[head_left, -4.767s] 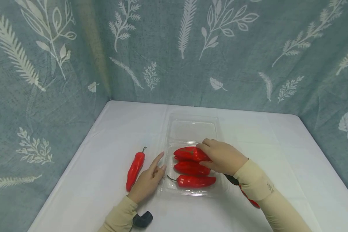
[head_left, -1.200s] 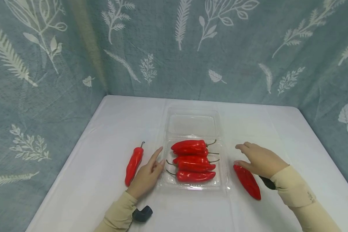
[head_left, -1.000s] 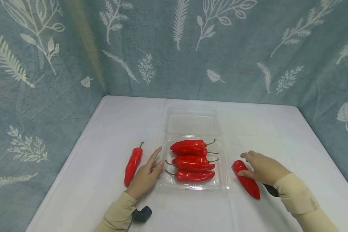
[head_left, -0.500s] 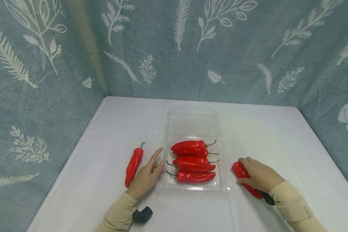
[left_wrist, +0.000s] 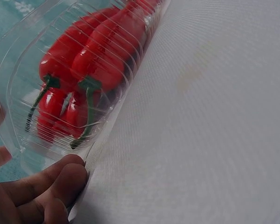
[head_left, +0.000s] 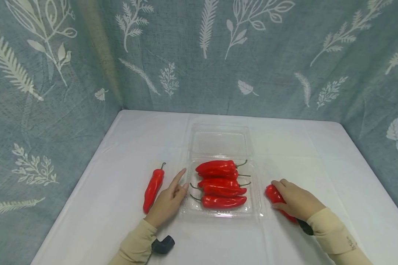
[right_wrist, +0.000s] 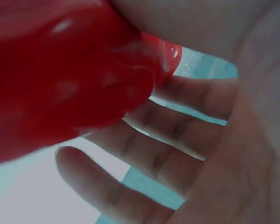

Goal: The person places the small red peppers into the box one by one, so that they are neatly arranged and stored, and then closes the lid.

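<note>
My right hand (head_left: pixel 298 200) grips a red pepper (head_left: pixel 273 194) on the table at the right. In the right wrist view that pepper (right_wrist: pixel 74 79) lies between thumb and fingers; its middle is under the hand in the head view. My left hand (head_left: pixel 168 203) rests beside the left edge of a clear plastic clamshell container (head_left: pixel 256 206), index finger extended. In the left wrist view its fingers (left_wrist: pixel 67 179) are by the container's corner. Several red peppers (head_left: pixel 223 201) with green stems lie crosswise in the container, stems pointing both ways.
The container's clear lid (head_left: pixel 220 142) is folded back flat toward the far side. Another red pepper (head_left: pixel 153 190) lies on the white table (head_left: pixel 132 147) left of my left hand. Patterned green-blue cloth (head_left: pixel 199 84) hangs around the back and sides.
My right hand has left the pepper in the container, moved right, come down and taken hold of the loose pepper there. The left hand has stayed by the container.
</note>
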`<state>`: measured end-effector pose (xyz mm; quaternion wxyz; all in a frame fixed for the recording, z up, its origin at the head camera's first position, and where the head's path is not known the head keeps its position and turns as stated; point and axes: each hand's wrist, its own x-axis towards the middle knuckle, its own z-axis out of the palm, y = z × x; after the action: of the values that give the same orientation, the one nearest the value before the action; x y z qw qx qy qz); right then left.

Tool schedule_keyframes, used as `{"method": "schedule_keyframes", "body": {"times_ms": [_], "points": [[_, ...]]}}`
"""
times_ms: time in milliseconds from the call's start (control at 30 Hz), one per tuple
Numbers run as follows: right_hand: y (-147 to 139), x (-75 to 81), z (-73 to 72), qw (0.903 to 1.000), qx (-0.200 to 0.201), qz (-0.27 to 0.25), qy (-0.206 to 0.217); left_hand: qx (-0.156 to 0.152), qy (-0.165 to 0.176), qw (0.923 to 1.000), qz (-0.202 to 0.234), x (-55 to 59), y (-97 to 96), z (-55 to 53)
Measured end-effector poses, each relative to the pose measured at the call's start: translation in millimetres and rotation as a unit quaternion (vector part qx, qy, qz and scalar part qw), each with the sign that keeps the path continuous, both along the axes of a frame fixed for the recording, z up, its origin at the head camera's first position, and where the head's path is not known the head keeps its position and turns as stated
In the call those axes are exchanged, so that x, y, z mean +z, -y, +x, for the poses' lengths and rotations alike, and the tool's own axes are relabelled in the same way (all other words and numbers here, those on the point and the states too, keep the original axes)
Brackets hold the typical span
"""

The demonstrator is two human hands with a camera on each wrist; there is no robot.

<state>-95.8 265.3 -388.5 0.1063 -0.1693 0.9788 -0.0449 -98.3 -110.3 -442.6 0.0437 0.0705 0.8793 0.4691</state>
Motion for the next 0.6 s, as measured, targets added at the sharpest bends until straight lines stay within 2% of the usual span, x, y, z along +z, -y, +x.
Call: {"method": "schedule_keyframes", "body": {"times_ms": [267,500,600], "points": [[-5,7.8,-0.5,0.9982,0.027,-0.019,-0.050,-0.002,0.004,1.0000,-0.003,0.8,-0.4,1.1],[-1,33.0,-10.2,0.9912,0.040,-0.044,-0.118,-0.003,0.006,1.0000,0.000,2.9,0.1,0.4],[10,43.2,-18.0,0.9885,0.049,-0.055,-0.132,-0.002,0.004,1.0000,0.000,2.2,0.7,0.0]]}}
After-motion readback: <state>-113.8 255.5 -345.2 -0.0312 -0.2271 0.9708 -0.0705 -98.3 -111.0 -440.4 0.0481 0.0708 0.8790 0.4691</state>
